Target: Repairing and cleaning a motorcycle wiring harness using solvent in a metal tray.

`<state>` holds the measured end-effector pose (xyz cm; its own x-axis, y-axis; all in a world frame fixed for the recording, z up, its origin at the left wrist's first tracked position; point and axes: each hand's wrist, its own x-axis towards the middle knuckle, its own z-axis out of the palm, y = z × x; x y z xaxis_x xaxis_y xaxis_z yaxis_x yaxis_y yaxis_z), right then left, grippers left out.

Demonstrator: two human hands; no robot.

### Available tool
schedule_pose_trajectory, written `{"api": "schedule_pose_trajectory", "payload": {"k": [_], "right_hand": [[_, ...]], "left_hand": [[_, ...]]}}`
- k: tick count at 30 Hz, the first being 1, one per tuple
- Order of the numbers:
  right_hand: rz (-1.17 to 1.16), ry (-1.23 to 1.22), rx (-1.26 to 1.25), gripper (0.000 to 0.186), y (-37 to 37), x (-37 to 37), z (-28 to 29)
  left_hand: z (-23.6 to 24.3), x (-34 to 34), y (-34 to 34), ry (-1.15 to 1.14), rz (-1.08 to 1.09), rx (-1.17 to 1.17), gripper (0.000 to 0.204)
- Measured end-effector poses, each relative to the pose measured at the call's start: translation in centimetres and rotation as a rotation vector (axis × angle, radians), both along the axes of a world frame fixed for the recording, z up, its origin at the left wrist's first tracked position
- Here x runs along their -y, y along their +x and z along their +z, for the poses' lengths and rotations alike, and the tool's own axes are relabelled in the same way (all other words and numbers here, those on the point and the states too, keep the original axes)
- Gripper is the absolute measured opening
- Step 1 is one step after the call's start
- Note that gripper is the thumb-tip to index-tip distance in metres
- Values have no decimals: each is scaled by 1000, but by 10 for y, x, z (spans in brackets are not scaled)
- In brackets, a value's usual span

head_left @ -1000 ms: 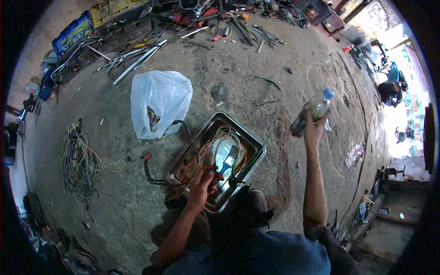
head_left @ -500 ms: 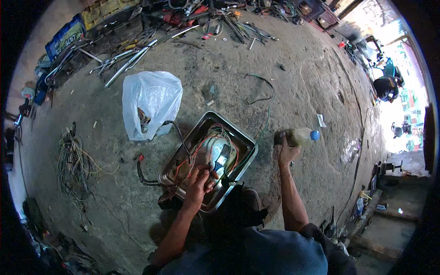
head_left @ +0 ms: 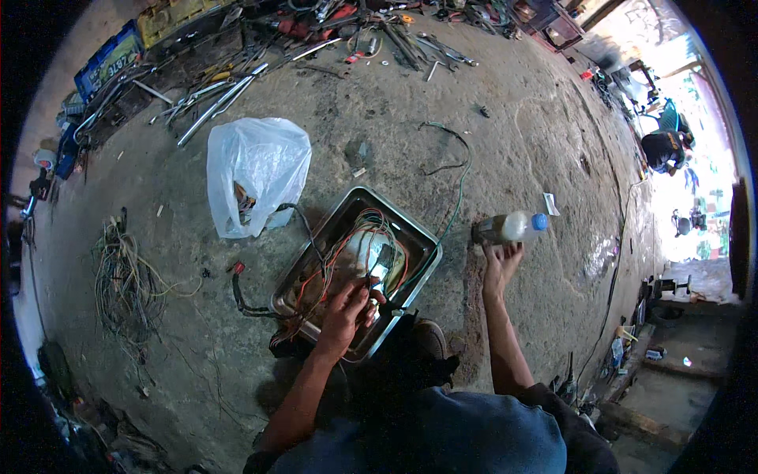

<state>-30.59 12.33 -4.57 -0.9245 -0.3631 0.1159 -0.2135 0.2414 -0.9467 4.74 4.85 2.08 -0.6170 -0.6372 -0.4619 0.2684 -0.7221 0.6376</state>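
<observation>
A metal tray (head_left: 424,278) on the floor holds a tangle of orange, red and green wires (head_left: 335,257) around a shiny, pale object whose kind is unclear. Over its near side, my left hand (head_left: 344,316) is closed, pinching a thin wire with a small dark end. To the right is a clear plastic bottle (head_left: 517,227) with a blue cap and cloudy contents, its base against the floor. My right hand (head_left: 499,265) is at the bottle's near side, fingers apart and no longer wrapped round it; whether the fingertips touch it, I cannot tell.
A white plastic bag (head_left: 257,174) with wires inside stands beyond the tray. Left lies a bundle of old wires (head_left: 126,276). Wrenches and bars (head_left: 225,103) crowd the far edge. A green wire (head_left: 466,170) trails across the concrete floor. Another person (head_left: 665,150) is at far right.
My right hand has loosened from round the bottle and slid to its near side, fingers opening. My left hand stays over the tray with the wire. The view has shifted slightly.
</observation>
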Motion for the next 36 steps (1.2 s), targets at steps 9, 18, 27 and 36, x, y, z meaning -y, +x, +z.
{"api": "schedule_pose_trajectory", "payload": {"k": [9,18,27,36], "right_hand": [[916,183,409,37,165,7,119],[867,105,784,16,189,44,133],[781,236,454,15,183,35,119],[1020,212,-111,30,162,46,135]], "left_hand": [[14,-8,-7,-63,32,116,34],[27,-14,1,-266,117,155,45],[30,-20,0,-459,20,422,38],[33,-22,-6,-655,87,507,41]]}}
